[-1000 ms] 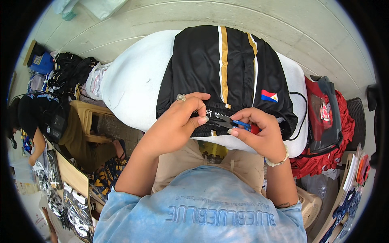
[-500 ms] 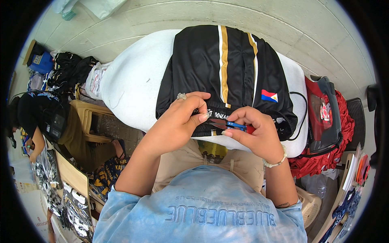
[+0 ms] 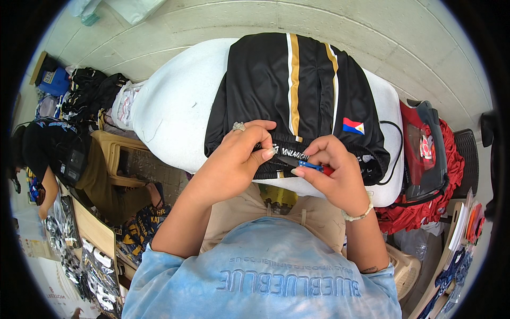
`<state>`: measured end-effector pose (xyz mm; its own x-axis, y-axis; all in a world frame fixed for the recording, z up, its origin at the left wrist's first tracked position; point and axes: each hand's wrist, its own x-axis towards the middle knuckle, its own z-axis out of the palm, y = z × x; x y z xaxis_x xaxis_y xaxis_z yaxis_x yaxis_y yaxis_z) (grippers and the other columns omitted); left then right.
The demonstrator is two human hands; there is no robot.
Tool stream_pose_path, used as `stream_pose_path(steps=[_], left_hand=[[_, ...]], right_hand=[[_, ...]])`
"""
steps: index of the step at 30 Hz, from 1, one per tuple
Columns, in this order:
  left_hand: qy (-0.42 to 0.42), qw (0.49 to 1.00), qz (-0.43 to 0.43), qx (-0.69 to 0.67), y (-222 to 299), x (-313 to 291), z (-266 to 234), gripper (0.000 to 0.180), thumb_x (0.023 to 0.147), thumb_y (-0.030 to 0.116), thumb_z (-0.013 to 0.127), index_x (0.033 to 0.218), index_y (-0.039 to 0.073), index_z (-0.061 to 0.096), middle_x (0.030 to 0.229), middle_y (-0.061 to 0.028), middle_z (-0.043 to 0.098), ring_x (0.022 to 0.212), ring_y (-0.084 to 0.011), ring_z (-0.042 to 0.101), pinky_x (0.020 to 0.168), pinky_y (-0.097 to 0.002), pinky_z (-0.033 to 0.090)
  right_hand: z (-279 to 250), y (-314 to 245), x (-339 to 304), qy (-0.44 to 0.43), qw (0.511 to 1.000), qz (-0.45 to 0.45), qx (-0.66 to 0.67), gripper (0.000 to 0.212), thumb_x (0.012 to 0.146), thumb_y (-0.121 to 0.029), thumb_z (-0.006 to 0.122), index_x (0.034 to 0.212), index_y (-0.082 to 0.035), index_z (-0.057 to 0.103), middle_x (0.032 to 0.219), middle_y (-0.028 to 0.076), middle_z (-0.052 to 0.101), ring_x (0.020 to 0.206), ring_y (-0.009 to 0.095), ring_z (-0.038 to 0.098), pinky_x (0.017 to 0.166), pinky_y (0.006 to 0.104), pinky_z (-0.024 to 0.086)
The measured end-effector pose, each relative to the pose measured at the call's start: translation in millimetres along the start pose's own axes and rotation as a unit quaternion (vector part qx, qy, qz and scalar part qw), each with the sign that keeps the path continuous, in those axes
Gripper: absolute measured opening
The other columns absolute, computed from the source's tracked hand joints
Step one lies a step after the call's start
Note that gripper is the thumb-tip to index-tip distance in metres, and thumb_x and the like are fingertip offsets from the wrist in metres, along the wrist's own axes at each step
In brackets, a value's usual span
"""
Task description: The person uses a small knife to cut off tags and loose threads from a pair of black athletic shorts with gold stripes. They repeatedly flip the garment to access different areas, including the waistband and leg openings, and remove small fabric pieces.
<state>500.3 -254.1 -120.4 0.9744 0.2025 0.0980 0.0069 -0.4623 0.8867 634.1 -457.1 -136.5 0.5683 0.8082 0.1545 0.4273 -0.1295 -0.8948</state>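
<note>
Black shorts [image 3: 260, 80] with gold-and-white stripes and a small flag patch lie across a white padded ironing board [image 3: 178, 93]. Their gathered waistband faces me, with white lettering inside it. My left hand [image 3: 234, 162], with a ring on it, is closed in a pinch at the waistband's edge. In my right hand [image 3: 340, 170] is a small pair of thread snips [image 3: 309, 165] with a blue and red handle. The dark blades point left toward my left fingertips, close over the waistband. Whether a thread lies between my left fingers is too small to tell.
A clothes iron [image 3: 427, 149] rests beside red fabric [image 3: 451, 159] at the board's right end. A black cord [image 3: 399, 154] loops by the shorts. On the left a person [image 3: 50, 154] bends near a tan plastic chair [image 3: 111, 159] and packed garments [image 3: 98, 271].
My right hand has shifted the snips slightly, their blades drawing back a little to the right, so more lettering shows. My left hand keeps its pinch. The person at left has moved their arm.
</note>
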Motion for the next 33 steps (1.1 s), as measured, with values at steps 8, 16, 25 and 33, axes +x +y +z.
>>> stream_pose_path(steps=[8,16,25,33], left_hand=[[0.008,1.000,0.002,-0.025,1,0,0,0.010,0.096,-0.006,0.059,0.097,0.001,0.052,0.119,-0.0161,0.062,0.134,-0.0301,0.054,0.107,-0.0389,0.041],[0.002,0.999,-0.006,-0.031,1,1,0,0.009,0.097,-0.005,0.059,0.097,0.002,0.053,0.113,-0.0136,0.061,0.135,-0.0297,0.053,0.106,-0.0384,0.041],[0.032,0.996,-0.029,-0.074,0,0,-4,0.007,0.098,-0.002,0.059,0.104,0.001,0.060,0.130,-0.0171,0.063,0.133,-0.0275,0.055,0.108,-0.0376,0.041],[0.042,0.958,0.166,0.231,6,-14,-9,0.020,0.092,0.006,0.064,0.111,0.003,0.068,0.121,-0.0116,0.067,0.119,-0.0323,0.062,0.104,-0.0432,0.048]], right_hand=[[0,0,1,0.002,1.000,0.014,0.010,0.047,0.076,-0.023,0.091,0.108,-0.007,0.061,0.070,0.001,0.064,0.057,0.009,0.050,0.056,0.0235,0.042],[5,-8,3,0.001,0.999,0.008,-0.042,0.043,0.077,-0.023,0.091,0.105,-0.007,0.062,0.073,0.003,0.067,0.059,0.010,0.055,0.056,0.0243,0.045],[0,3,2,0.049,0.977,0.029,0.206,0.036,0.087,-0.011,0.083,0.112,-0.004,0.058,0.081,0.000,0.068,0.069,0.004,0.058,0.060,0.0197,0.043],[-22,16,6,0.090,0.919,0.063,0.378,0.031,0.093,-0.011,0.075,0.117,-0.006,0.056,0.079,0.000,0.064,0.065,0.004,0.054,0.055,0.0194,0.038]])
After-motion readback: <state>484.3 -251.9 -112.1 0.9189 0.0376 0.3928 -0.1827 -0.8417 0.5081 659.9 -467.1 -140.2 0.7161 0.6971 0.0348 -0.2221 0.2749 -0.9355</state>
